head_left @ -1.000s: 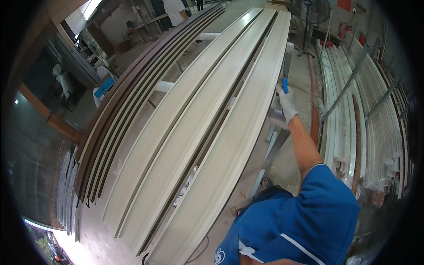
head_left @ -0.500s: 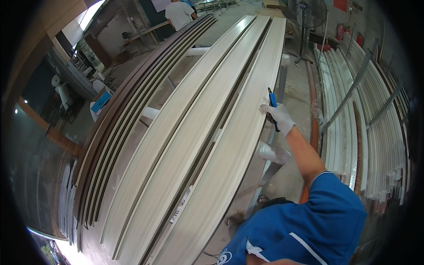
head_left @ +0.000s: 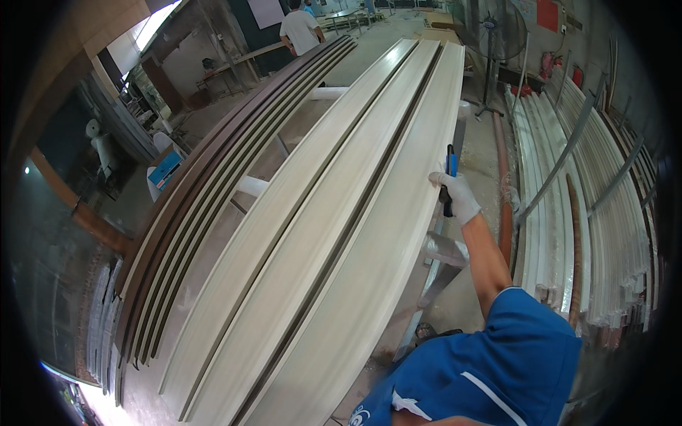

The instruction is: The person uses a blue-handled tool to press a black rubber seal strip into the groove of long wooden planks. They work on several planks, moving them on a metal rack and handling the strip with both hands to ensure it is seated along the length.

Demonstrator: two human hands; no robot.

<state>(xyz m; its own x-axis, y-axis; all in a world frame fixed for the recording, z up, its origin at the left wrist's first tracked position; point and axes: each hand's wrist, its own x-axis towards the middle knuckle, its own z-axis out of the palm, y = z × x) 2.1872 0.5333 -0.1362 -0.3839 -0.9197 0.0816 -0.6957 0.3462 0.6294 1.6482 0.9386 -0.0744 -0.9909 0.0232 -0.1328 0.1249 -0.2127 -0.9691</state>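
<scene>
Three long pale wood-grain boards lie side by side with narrow dark gaps: a right board [head_left: 387,248], a middle board [head_left: 302,245] and a left board [head_left: 249,220]. My right hand [head_left: 463,199], in a white glove, is closed around a blue-and-black utility knife [head_left: 451,163] at the right board's outer edge. The knife points up and away from me; whether its blade is out cannot be made out. Thumb and fingertips are beside the board's edge. My left hand is out of view.
Wrapped support bars [head_left: 446,250] hold the boards up. Dark brown strips [head_left: 213,163] lie to the left. Stacked white profiles [head_left: 547,192] line the right wall, near a standing fan [head_left: 490,32]. A person in a white shirt [head_left: 301,32] stands far off, back turned.
The right board now sits closer to the middle board, narrowing their gap. My right hand has come slightly nearer along the edge, and the knife stands more upright. The view has shifted a little.
</scene>
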